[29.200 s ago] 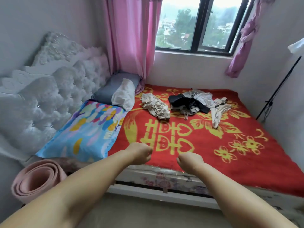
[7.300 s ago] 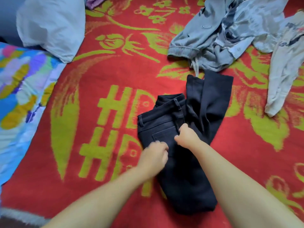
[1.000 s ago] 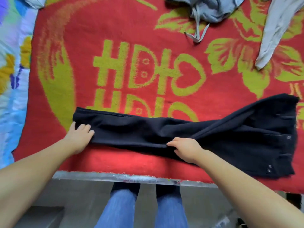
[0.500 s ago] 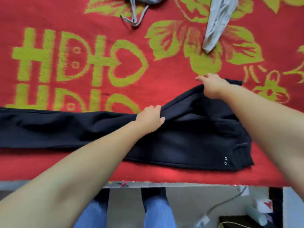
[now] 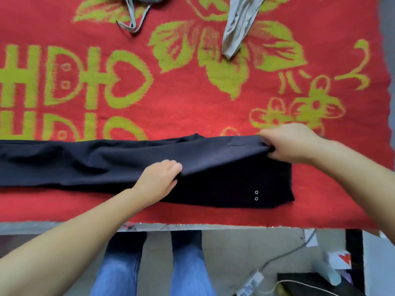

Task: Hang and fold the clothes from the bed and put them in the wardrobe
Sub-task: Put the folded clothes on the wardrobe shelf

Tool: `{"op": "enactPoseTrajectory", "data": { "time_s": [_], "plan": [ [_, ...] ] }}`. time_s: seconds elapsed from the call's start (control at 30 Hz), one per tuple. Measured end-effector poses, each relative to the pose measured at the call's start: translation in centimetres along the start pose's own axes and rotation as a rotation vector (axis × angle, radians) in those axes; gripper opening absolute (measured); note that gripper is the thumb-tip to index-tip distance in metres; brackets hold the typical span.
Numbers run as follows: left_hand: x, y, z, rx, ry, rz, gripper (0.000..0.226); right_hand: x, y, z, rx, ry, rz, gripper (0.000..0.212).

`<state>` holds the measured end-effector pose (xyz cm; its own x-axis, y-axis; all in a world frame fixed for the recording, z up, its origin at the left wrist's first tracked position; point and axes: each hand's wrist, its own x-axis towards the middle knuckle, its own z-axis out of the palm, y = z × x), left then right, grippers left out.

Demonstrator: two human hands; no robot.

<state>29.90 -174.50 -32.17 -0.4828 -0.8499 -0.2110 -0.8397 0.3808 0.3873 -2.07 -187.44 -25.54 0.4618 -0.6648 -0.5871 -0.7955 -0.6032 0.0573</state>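
Black trousers (image 5: 106,165) lay along the bed's (image 5: 192,107) near edge. The left hand (image 5: 159,178) pinched a fold mid-length; the right hand (image 5: 290,144) gripped the waist's upper layer.

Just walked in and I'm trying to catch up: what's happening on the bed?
A person is folding dark trousers laid lengthwise along the near edge of the red blanket. The right hand grips the waist end, and the left hand holds a fold mid-length. Grey clothes lie further back, not yet handled.
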Motion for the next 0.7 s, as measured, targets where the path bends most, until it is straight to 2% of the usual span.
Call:
{"op": "enactPoseTrajectory", "data": {
  "time_s": [0.1,0.17,0.2,0.23,0.27,0.3,0.33,0.4,0.47,0.53,0.63,0.7],
  "plan": [
    [-2.3,1.1,3.3,0.11,-0.316,0.053,0.032,-6.1,-2.8,7.0,0.146,-0.24,-0.1,0.023],
    [-3.3,1.0,5.6,0.166,-0.514,-0.03,0.033,-7.9,-3.3,11.2,0.461,-0.415,0.075,0.034],
    [-3.5,1.0,6.2,0.176,-0.581,-0.105,0.034,-8.2,-3.0,12.8,0.662,-0.325,0.228,0.035],
    [-3.7,1.1,6.8,0.164,-0.571,-0.179,0.035,-8.1,-2.3,14.3,0.802,-0.117,0.411,0.032],
    [-3.7,1.1,7.1,0.143,-0.507,-0.245,0.036,-7.8,-1.5,15.4,0.882,0.093,0.593,0.032],
    [-3.7,1.1,7.3,0.123,-0.442,-0.302,0.038,-7.4,-0.7,16.3,0.948,0.228,0.764,0.038],
    [-3.7,1.0,7.4,0.114,-0.403,-0.342,0.042,-6.9,-0.3,16.8,1.032,0.266,0.898,0.049],
    [-4.0,0.6,7.5,0.128,-0.389,-0.368,0.052,-5.9,-0.4,17.5,1.292,0.188,1.036,0.064],
    [-4.2,0.1,7.6,0.126,-0.409,-0.362,0.057,-4.7,-0.8,17.5,1.447,0.127,1.073,0.065],
    [-4.3,0.0,7.4,0.095,-0.427,-0.369,0.059,-4.0,-0.5,17.0,1.503,0.072,1.027,0.055],
    [-4.3,0.3,7.2,0.107,-0.417,-0.376,0.064,-4.0,1.2,15.7,1.372,0.163,0.852,0.026],
    [-4.9,0.4,7.4,0.183,-0.407,-0.396,0.071,-5.1,3.0,15.0,1.232,0.257,0.863,0.021]
  ]
}}
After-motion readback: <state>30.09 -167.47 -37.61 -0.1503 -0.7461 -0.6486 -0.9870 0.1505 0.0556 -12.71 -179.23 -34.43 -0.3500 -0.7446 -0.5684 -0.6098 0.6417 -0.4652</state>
